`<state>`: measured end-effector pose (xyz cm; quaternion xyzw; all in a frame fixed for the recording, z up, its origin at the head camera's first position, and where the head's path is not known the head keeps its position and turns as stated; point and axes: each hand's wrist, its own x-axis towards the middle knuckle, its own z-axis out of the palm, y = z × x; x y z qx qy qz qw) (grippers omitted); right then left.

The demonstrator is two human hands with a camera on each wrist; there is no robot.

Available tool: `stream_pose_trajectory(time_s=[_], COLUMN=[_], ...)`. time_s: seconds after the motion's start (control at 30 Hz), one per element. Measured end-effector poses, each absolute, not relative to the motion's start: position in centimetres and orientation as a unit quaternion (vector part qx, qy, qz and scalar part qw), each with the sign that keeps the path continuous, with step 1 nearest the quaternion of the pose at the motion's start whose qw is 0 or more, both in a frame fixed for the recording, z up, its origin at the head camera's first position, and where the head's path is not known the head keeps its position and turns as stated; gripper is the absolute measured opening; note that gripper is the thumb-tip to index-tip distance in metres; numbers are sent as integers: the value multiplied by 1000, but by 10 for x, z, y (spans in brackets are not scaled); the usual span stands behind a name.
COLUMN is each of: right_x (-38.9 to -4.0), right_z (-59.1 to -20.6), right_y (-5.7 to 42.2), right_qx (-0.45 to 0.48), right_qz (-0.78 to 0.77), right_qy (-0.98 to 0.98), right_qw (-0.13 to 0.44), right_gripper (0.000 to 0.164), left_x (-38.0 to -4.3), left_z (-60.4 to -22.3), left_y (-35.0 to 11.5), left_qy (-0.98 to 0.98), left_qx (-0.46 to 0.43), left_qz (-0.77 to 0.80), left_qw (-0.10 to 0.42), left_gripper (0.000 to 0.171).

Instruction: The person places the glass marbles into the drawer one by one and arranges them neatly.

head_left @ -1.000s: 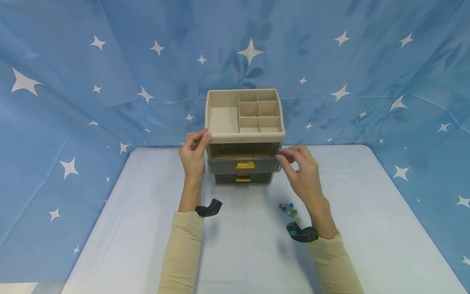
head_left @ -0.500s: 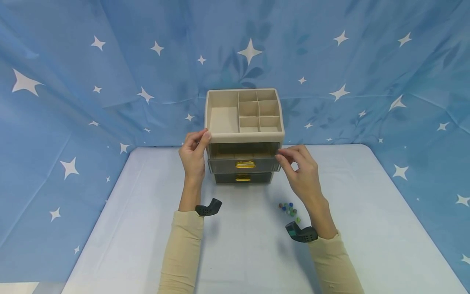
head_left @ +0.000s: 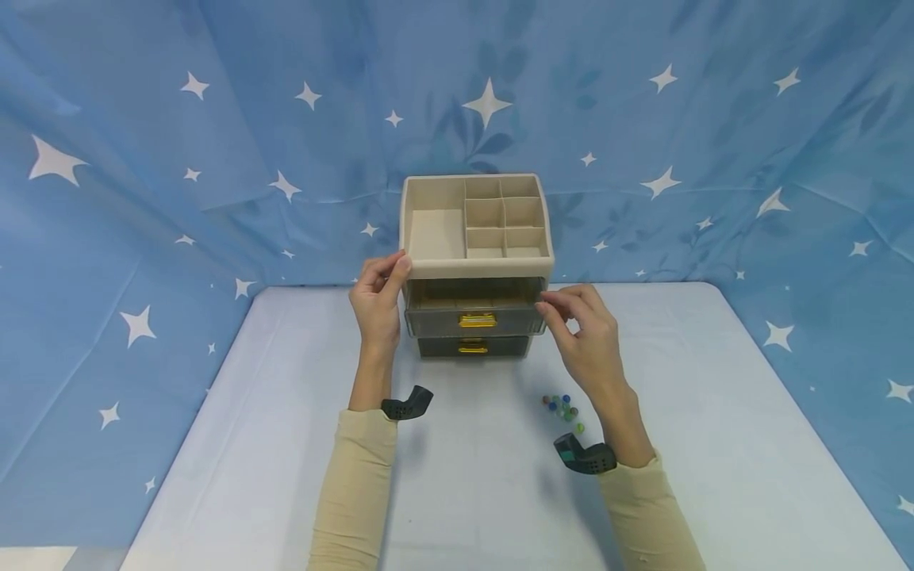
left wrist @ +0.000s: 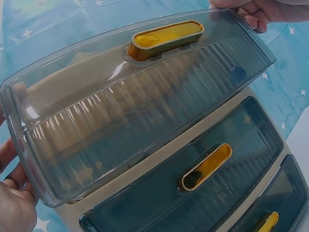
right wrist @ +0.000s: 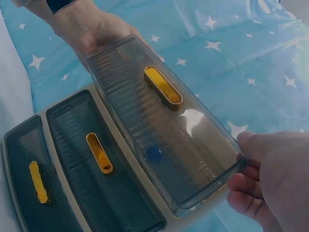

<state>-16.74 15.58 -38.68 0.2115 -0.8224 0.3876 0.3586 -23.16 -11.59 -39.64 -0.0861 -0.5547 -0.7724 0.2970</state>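
A beige desktop organizer [head_left: 436, 234] with smoky clear drawers stands on the table. Its top drawer [head_left: 435, 322], with a gold handle [right wrist: 164, 88], is pulled out. My left hand [head_left: 376, 305] pinches the organizer's front left corner with thumb and fingertips. At the other side, my right hand [head_left: 587, 331] pinches the right edge of the pulled-out drawer between thumb and fingers. Through the drawer's clear plastic a round blue marble [right wrist: 154, 154] shows near the right end; it is hidden in the head view. Two lower drawers [left wrist: 205, 169] sit closed in the wrist views.
Several small coloured marbles [head_left: 562, 407] lie on the white table [head_left: 471, 476] in front of the organizer, left of the right forearm. The organizer's top has one large and several small compartments. A blue star-patterned cloth [head_left: 236, 119] hangs behind and at both sides.
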Motion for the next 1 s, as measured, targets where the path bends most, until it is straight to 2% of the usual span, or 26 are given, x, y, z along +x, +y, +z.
stream_pose_trajectory(time_s=[0.4,0.73,1.0], right_x=[-165,-161,-159], right_z=[-388,-393,-401], right_y=[159,166,175], right_qx=[209,191,183], right_qz=[395,397,403], right_qy=[-816,-818,-816], right_qw=[365,370,372], right_gripper=[17,28,28], left_x=[-233,-232,-233], left_z=[-397,-397,-395], left_y=[-112,-112,-115], left_qy=[-557,-558,-550], left_qx=[-89,-85,-89], left_qz=[-772,-773,-776], left_qw=[292,291,295], left_gripper=[12,12,13])
